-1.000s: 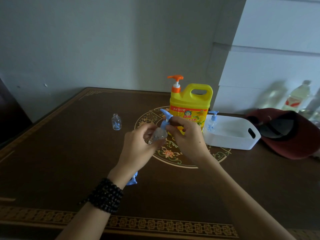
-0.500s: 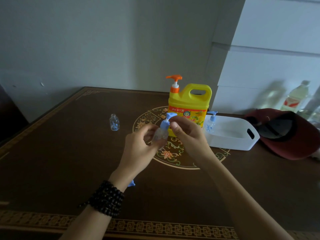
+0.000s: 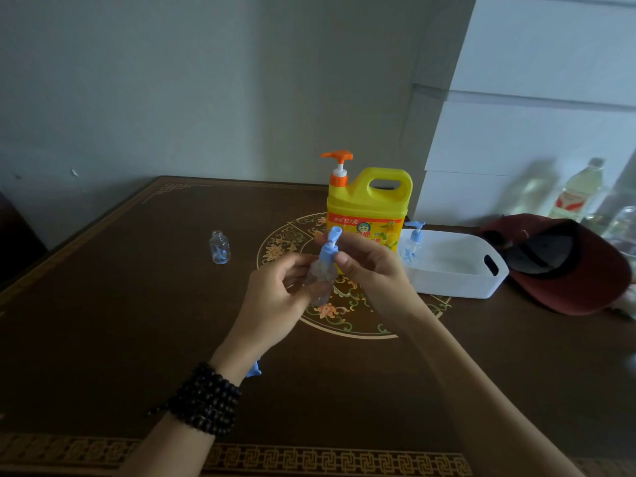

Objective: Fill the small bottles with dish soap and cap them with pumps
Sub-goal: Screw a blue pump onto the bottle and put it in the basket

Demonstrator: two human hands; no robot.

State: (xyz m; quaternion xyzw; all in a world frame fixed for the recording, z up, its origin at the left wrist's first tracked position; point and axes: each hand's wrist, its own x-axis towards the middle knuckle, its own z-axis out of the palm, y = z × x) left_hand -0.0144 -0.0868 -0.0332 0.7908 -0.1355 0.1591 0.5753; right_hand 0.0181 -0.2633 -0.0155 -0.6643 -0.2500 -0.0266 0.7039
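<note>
Nearest the front edge of the dark brown wooden table (image 3: 103, 339), with its gold key-pattern border, a small blue plastic piece (image 3: 254, 370) lay on the wood, mostly hidden behind the left wrist and its black beaded bracelet (image 3: 203, 399). Wide bare wood lay to either side of the forearms along that front edge.

Above the table's painted round medallion (image 3: 344, 304), the left hand (image 3: 275, 301) curled its fingers around the body of a small clear plastic bottle (image 3: 319, 278), held tilted off the surface. The right hand (image 3: 370, 266) pinched the light blue pump cap (image 3: 329, 247) seated on that bottle's neck, thumb and fingers closed on its collar.

Toward the left edge, a second small clear bottle without a cap (image 3: 219, 247) stood upright with open wood all around it. Behind the hands stood the large yellow dish soap jug with an orange pump (image 3: 370, 204). Just beside it on the right, a white plastic basket with cut-out handles (image 3: 457, 287) held a third small clear bottle topped with a blue pump (image 3: 412, 244). A dark red cap (image 3: 568, 266) lay against the basket's right end at the table's right edge.
</note>
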